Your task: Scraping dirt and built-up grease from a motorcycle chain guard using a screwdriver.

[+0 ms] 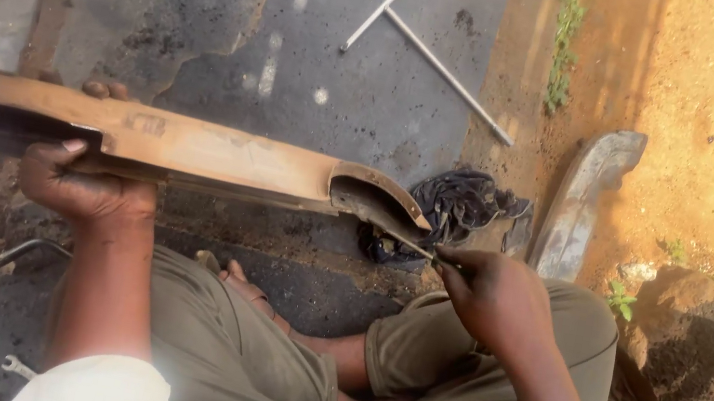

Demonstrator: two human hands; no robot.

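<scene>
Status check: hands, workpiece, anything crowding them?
Left hand gripping rusty metal channel. Right hand holds thin tool, tip at channel's curved end. Dark rag right behind; T-shaped wrench lies apart.

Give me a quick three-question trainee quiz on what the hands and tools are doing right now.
1. True or false: the left hand holds the long rusty metal part near its middle.
2. Multiple choice: the thin tool in the right hand has its tip at (A) the T-shaped wrench, (B) the curved open end of the rusty part, (C) the dark rag.
3. Fill in: the second curved metal piece lies at the edge of the asphalt, beside the orange ____.

Key
1. False: it holds the part near the end to the person's left.
2. B
3. dirt (bare soil)
</scene>
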